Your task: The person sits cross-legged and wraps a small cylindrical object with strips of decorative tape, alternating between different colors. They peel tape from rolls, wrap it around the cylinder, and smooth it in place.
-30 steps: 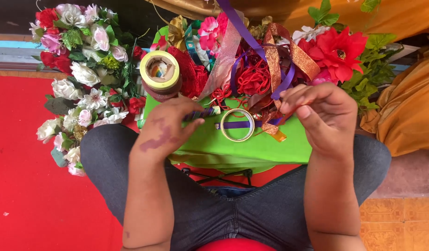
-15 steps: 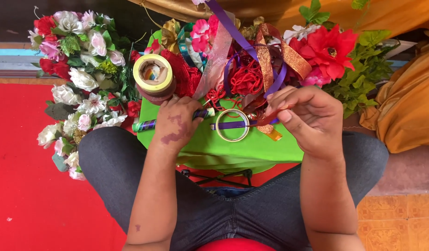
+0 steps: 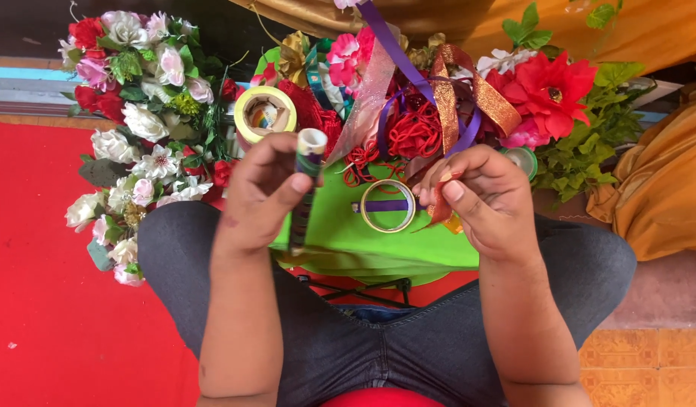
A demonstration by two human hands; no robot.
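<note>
My left hand (image 3: 261,192) sits just left of centre in the frame, fingers curled tight around a slim tube (image 3: 306,181) held nearly upright, its open pale end pointing up and its lower end reaching toward the green board (image 3: 378,245) on my lap. I judge the tube to be light and stiff, probably a wrapped paper or plastic core, easy to crush if squeezed near the hollow top; the firm place to hold it is the middle of the shaft, where my fingers already are.

My right hand (image 3: 480,200), right of centre, pinches a strip of copper-coloured ribbon (image 3: 441,211) between thumb and forefinger. The ribbon looks soft, limp and a little slick, so I would grip it close to the end, flat between the pads.

Between the two hands a clear tape roll (image 3: 387,205) lies flat on the green board, with a length of purple ribbon (image 3: 397,56) running up and away toward the top of the frame. A yellow tape roll (image 3: 265,113) stands at upper centre-left, near the tube's top.

I see no real container. Loose on the far part of the board lies a heap of red cord (image 3: 412,136), ribbons and a big red flower (image 3: 548,87). At the upper left lies a bunch of white, pink and red artificial flowers (image 3: 137,113) on the red floor (image 3: 46,301).
</note>
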